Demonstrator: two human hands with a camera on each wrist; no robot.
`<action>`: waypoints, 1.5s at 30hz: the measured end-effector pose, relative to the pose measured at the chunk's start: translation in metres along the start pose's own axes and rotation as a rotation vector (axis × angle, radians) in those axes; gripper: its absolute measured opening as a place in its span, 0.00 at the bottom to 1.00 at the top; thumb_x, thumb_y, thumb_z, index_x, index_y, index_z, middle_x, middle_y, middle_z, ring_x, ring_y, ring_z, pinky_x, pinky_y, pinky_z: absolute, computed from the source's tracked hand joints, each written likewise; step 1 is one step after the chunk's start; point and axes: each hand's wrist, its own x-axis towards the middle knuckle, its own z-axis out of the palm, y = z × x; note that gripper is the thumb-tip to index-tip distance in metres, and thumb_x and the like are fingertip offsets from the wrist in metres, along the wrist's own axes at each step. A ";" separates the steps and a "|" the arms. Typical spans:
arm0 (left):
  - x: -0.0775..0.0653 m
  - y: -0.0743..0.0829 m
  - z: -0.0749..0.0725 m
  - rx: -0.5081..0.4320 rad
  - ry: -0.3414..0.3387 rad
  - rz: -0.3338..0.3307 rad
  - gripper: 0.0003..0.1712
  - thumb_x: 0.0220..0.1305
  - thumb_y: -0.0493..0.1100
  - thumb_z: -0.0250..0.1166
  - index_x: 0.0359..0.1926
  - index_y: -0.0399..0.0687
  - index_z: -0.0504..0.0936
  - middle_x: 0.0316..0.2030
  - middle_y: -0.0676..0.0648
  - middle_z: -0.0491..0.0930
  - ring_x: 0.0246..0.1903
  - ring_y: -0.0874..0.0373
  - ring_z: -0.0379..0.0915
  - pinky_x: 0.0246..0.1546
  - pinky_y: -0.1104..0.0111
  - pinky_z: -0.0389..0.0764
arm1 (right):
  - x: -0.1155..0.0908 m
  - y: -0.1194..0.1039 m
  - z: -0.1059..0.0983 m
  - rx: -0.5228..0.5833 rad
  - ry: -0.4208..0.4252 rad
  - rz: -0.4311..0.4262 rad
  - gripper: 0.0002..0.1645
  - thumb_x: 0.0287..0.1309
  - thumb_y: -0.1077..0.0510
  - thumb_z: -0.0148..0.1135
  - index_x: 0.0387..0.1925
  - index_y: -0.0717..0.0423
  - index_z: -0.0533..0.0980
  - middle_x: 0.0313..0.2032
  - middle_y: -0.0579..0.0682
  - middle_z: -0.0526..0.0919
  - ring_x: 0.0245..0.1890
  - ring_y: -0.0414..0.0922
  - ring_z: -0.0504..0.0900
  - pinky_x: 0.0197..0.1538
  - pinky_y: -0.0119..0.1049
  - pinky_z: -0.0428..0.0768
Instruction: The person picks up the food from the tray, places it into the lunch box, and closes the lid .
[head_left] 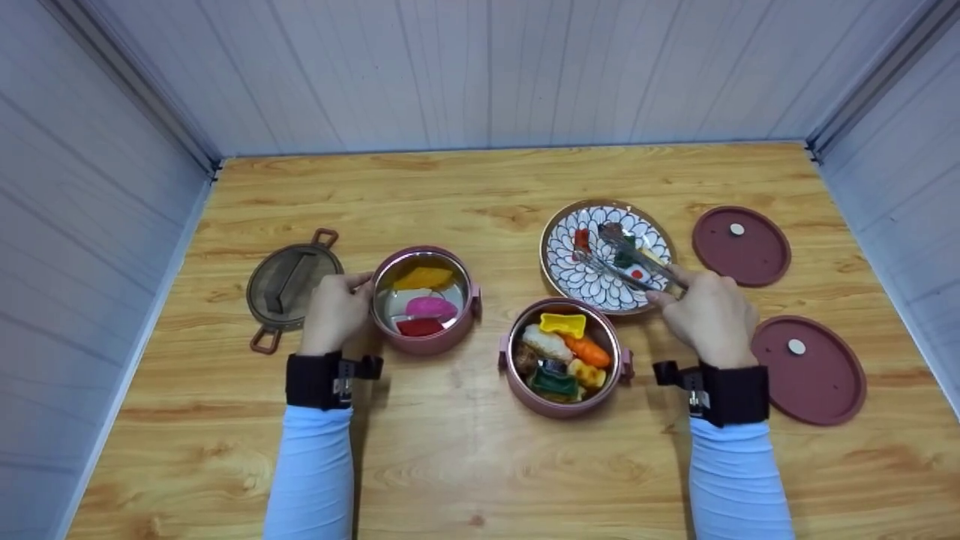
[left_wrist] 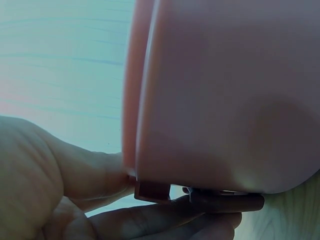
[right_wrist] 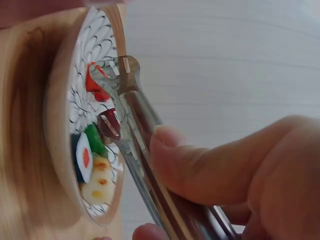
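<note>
My left hand (head_left: pixel 335 307) grips the side latch of a pink round lunch container (head_left: pixel 424 345). In the left wrist view the thumb lies at its rim (left_wrist: pixel 135 100) and the fingers are beneath the latch. Inside it are an orange-yellow piece (head_left: pixel 424 278), a pink piece (head_left: pixel 431 307) and a red piece (head_left: pixel 418 327). My right hand (head_left: pixel 709 311) holds metal tongs (head_left: pixel 651 264), their ends apart over a patterned plate (head_left: pixel 600 291). On the plate lie a red piece (head_left: pixel 581 239), a sushi roll (right_wrist: pixel 84 157), a green piece (right_wrist: pixel 95 141) and a browned yellowish piece (right_wrist: pixel 97 192).
A second pink container (head_left: pixel 555 410), filled with several toy-like foods, including a carrot (head_left: pixel 587 349), stands between the hands. Two dark red lids (head_left: pixel 742 255) lie at the right, one partly behind the right wrist. A brownish handled lid (head_left: pixel 262 289) lies left of my left hand.
</note>
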 end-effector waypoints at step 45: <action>0.001 0.001 -0.001 0.022 0.004 -0.006 0.19 0.74 0.40 0.54 0.59 0.36 0.80 0.55 0.36 0.79 0.58 0.45 0.73 0.56 0.52 0.73 | -0.004 0.002 -0.009 0.029 0.064 -0.039 0.25 0.59 0.43 0.68 0.57 0.44 0.81 0.48 0.70 0.81 0.31 0.60 0.79 0.24 0.48 0.67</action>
